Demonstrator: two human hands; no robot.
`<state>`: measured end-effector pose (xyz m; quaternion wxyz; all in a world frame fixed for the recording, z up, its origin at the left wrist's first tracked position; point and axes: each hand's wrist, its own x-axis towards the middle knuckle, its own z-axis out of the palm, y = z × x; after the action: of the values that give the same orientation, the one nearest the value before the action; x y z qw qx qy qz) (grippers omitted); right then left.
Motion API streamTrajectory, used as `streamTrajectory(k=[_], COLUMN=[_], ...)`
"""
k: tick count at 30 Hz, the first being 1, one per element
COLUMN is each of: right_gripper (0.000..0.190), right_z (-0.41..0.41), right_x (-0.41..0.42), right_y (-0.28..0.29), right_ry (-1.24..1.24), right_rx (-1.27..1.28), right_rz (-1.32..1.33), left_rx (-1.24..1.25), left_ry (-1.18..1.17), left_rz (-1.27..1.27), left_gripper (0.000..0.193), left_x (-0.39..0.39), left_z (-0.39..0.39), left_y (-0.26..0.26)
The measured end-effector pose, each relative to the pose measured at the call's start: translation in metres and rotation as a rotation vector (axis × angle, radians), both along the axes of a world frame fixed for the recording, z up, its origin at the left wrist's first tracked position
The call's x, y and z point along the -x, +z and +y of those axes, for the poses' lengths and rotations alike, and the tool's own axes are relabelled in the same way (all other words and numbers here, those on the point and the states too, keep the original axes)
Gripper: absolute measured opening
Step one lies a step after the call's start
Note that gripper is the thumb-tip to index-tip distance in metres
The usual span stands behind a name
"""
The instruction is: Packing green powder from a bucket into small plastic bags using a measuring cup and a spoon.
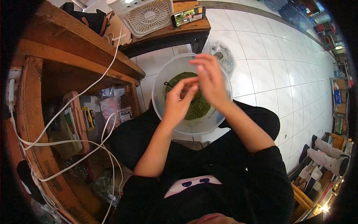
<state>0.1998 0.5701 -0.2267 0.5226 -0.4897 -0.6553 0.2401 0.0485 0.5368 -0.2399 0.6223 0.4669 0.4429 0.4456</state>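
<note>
A translucent plastic tub (160, 104) stands between my knees, with a layer of chopped green plant matter (198, 110) inside. My left hand (180, 99) is over the tub, its fingers curled and the thumb near the fingertips; whether something small is between them cannot be told. To its right, my right hand (211, 79) is raised with the fingers bent towards the left hand, blurred by motion. A dark looped handle (167, 84) shows at the left of the green matter, partly hidden by my left hand.
A wooden bench (193, 28) beyond the tub bears a white fan (149, 18) and a propped phone (188, 16). A clear plastic bag (228, 60) lies on the tiles behind the tub. At left stands a wooden shelf (35, 92) with a white cable (92, 84) across it.
</note>
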Motion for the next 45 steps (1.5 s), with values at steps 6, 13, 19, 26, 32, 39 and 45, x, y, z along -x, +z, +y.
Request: streamTrajectory(k=[6, 13, 19, 26, 32, 39, 45], right_gripper=[0.029, 0.034, 0.023, 0.045, 0.06, 0.058, 0.056], right_z=[-0.015, -0.012, 0.032, 0.15, 0.174, 0.172, 0.172], right_x=[0.015, -0.001, -0.039, -0.068, -0.055, -0.044, -0.045], right_y=[0.012, 0.006, 0.01, -0.04, -0.063, -0.053, -0.053], right_ry=[0.049, 0.116, 0.036, -0.287, -0.339, -0.327, -0.336], right_rx=[0.165, 0.215, 0.249, 0.211, 0.078, 0.149, 0.174], right_rz=[0.057, 0.049, -0.038, -0.258, -0.287, -0.339, -0.34], left_rx=[-0.05, -0.027, -0.038, -0.054, -0.089, -0.205, -0.239], left_ry=[0.051, 0.213, 0.198, 0.181, 0.107, 0.095, 0.145], left_rz=[0.162, -0.039, 0.086, 0.045, 0.372, 0.381, 0.251], left_gripper=[0.011, 0.017, 0.031, 0.048, 0.038, 0.024, 0.025], left_x=[0.002, 0.003, 0.013, 0.007, 0.014, 0.016, 0.009], left_z=[0.002, 0.002, 0.009, 0.006, 0.005, 0.0, -0.005], left_y=[0.0, -0.009, -0.001, 0.004, 0.008, 0.019, 0.022])
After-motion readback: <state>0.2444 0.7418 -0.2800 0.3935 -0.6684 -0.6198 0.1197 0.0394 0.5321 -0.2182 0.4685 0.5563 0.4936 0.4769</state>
